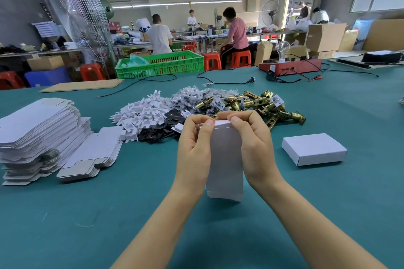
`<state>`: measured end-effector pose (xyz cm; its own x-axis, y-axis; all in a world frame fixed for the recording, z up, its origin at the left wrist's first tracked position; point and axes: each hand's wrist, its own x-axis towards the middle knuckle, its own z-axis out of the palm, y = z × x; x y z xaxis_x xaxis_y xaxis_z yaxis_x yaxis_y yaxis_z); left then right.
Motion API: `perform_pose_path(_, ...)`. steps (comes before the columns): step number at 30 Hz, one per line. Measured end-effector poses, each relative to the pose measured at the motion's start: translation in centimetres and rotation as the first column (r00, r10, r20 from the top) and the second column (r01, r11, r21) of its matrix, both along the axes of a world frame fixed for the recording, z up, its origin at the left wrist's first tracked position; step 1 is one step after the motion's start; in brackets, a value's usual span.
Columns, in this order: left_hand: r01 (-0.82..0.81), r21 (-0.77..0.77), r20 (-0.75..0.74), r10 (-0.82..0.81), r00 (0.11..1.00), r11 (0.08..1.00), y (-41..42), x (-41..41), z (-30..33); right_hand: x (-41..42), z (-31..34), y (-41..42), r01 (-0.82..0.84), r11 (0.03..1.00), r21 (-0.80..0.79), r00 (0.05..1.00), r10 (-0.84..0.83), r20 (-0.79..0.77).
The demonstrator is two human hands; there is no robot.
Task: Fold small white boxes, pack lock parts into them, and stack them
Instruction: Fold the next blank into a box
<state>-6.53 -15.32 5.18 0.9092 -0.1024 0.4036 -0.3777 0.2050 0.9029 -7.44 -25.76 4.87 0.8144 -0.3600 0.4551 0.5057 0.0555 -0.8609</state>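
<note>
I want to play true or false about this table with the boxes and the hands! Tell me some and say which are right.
1. Both hands hold one white box. True.
2. A closed box lies on the person's left. False: it lies on the right.
3. The flat boxes are stacked on the left. True.
4. The brass parts sit inside the green crate. False: they lie in a heap on the table.
5. The table is red. False: it is teal.

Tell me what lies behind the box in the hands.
Behind the box, held by the left hand and right hand, lie black plates and brass latches. The box hides what lies directly behind it.
</note>
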Motion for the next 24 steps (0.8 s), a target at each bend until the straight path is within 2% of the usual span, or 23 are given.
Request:
perform_pose_path(6,-0.008,0.011,-0.005,0.008,1.000,1.000,0.04,-0.04,-0.09,0.07,0.30,-0.07,-0.030,0.996,0.084,0.996,0.037,-0.082)
perform_pose_path(24,-0.041,0.026,-0.018,0.041,0.999,0.999,-0.13,-0.23,0.20,-0.03,0.35,-0.07,-0.012,0.999,-0.043,0.999,0.010,-0.038)
